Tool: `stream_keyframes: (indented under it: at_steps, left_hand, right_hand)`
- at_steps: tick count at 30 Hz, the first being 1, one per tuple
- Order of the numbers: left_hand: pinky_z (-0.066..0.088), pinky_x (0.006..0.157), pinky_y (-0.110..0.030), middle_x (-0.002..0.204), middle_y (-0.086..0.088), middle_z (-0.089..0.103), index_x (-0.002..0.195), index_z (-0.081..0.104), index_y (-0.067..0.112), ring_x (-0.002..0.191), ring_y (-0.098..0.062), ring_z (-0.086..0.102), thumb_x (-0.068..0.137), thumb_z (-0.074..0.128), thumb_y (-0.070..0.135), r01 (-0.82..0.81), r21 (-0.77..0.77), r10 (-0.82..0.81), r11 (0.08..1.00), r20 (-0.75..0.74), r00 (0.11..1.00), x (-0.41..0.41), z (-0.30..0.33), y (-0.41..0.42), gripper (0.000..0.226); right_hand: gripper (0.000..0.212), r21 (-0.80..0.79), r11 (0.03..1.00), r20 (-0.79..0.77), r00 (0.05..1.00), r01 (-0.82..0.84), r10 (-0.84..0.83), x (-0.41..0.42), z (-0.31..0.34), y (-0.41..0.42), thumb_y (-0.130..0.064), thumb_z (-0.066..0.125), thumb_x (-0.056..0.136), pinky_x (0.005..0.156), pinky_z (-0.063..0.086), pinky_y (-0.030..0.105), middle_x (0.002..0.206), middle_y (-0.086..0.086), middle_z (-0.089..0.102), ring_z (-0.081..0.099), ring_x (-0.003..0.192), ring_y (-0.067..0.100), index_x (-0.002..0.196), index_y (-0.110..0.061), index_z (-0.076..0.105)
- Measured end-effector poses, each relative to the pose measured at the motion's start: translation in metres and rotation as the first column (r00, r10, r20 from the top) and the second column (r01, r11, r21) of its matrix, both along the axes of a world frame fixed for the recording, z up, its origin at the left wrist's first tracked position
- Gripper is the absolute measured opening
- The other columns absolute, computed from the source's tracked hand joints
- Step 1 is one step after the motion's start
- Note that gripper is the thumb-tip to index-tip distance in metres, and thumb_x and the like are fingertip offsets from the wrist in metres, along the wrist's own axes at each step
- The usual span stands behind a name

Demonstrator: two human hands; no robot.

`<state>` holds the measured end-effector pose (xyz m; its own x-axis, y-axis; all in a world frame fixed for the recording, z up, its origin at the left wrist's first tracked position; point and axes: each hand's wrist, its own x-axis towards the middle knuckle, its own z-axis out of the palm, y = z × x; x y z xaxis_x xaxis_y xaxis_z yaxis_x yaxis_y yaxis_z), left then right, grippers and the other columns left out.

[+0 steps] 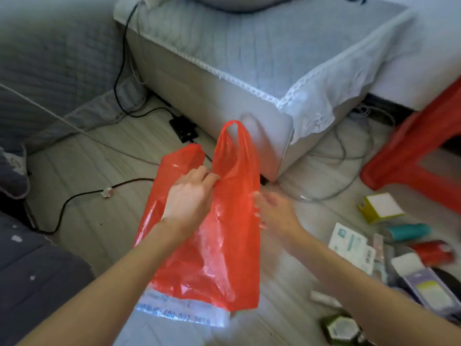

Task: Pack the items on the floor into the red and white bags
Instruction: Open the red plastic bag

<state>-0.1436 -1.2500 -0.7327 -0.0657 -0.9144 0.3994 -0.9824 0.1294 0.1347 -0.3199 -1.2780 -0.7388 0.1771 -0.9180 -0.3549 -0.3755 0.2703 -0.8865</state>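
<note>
Beside the grey quilted bed corner (249, 78), the left hand (189, 196) pinches the thin red plastic bag (212, 245) near its handles; the blurred right hand (272, 211) looks loose-fingered at its edge — rub the layers apart, widen the mouth.

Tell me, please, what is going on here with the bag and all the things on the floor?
A person is opening a red plastic bag. The left hand pinches its rim near the handles, while the right hand, blurred, is at the bag's right edge. A white bag lies beneath it. Nothing looks packed yet: boxes and tubes, including a yellow box, lie on the floor at right.
</note>
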Motion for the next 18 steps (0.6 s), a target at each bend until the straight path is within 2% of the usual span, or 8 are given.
stream_keyframes:
  at_steps: [2, 6, 10, 12, 14, 16, 18]
  left_hand:
    - [0.052, 0.051, -0.032, 0.078, -0.005, 0.061, 0.088, 0.066, 0.013, 0.068, -0.026, 0.062, 0.077, 0.046, 0.019, 0.069, -0.071, -0.07, 0.995, -0.004, 0.998, -0.028, 0.037, 0.014, 0.023]
    - [0.045, 0.046, -0.03, 0.069, -0.002, 0.057, 0.077, 0.064, 0.015, 0.06, -0.022, 0.057, 0.075, 0.062, 0.016, 0.278, -0.184, -0.259, 0.943, 0.121, 0.958, -0.082, 0.098, 0.049, 0.002]
    - [0.04, 0.052, -0.031, 0.068, 0.001, 0.056, 0.074, 0.063, 0.018, 0.061, -0.02, 0.055, 0.072, 0.069, 0.018, 0.446, -0.228, -0.384, 0.866, 0.269, 0.883, -0.12, 0.135, 0.078, 0.007]
    - [0.039, 0.059, -0.032, 0.07, 0.002, 0.058, 0.077, 0.064, 0.019, 0.064, -0.02, 0.055, 0.076, 0.067, 0.019, 0.514, -0.228, -0.434, 0.827, 0.323, 0.841, -0.131, 0.145, 0.091, 0.004]
    - [0.041, 0.06, -0.032, 0.07, 0.002, 0.059, 0.079, 0.065, 0.018, 0.064, -0.02, 0.056, 0.076, 0.066, 0.018, 0.569, -0.232, -0.478, 0.789, 0.35, 0.806, -0.136, 0.152, 0.102, 0.002]
    - [0.041, 0.057, -0.032, 0.069, 0.001, 0.059, 0.078, 0.066, 0.016, 0.062, -0.02, 0.055, 0.076, 0.066, 0.015, 0.591, -0.257, -0.494, 0.765, 0.354, 0.794, -0.139, 0.158, 0.111, 0.003]
    - [0.039, 0.058, -0.032, 0.069, -0.001, 0.058, 0.082, 0.064, 0.014, 0.066, -0.02, 0.05, 0.077, 0.065, 0.013, 0.593, -0.31, -0.496, 0.743, 0.34, 0.799, -0.142, 0.162, 0.116, 0.004]
  right_hand:
    - [0.029, 0.065, 0.991, 0.17, 0.977, 0.12, -0.13, -0.01, 0.054, 0.004, -0.04, 0.05, 0.091, 0.06, 0.047, 0.033, 0.076, 0.005, 0.056, 0.055, 0.066, 0.018, 0.078, -0.015, 0.057]
    - [0.032, -0.055, 0.975, 0.184, 0.962, 0.215, -0.201, -0.041, 0.134, 0.034, -0.045, 0.061, 0.083, 0.058, 0.049, 0.033, 0.071, 0.007, 0.05, 0.051, 0.066, 0.018, 0.073, -0.014, 0.058]
    - [0.023, -0.112, 0.953, 0.2, 0.946, 0.281, -0.255, -0.078, 0.166, 0.073, -0.018, 0.066, 0.083, 0.058, 0.04, 0.028, 0.058, 0.001, 0.052, 0.047, 0.059, 0.015, 0.061, -0.016, 0.061]
    - [0.018, -0.175, 0.934, 0.21, 0.939, 0.31, -0.272, -0.095, 0.176, 0.092, -0.01, 0.064, 0.084, 0.061, 0.041, 0.026, 0.062, -0.001, 0.059, 0.052, 0.063, 0.014, 0.067, -0.017, 0.066]
    - [0.01, -0.144, 0.929, 0.306, 0.908, 0.34, -0.285, -0.111, 0.186, 0.111, -0.013, 0.062, 0.086, 0.062, 0.044, 0.024, 0.072, 0.004, 0.063, 0.057, 0.071, 0.016, 0.079, -0.011, 0.068]
    - [0.015, -0.079, 0.948, 0.363, 0.895, 0.309, -0.261, -0.124, 0.192, 0.125, -0.02, 0.061, 0.087, 0.061, 0.045, 0.021, 0.077, 0.006, 0.062, 0.057, 0.073, 0.016, 0.089, -0.005, 0.066]
    - [0.018, -0.075, 0.96, 0.337, 0.913, 0.271, -0.231, -0.134, 0.193, 0.133, -0.022, 0.064, 0.086, 0.059, 0.044, 0.021, 0.074, 0.006, 0.061, 0.055, 0.069, 0.015, 0.088, -0.005, 0.066]
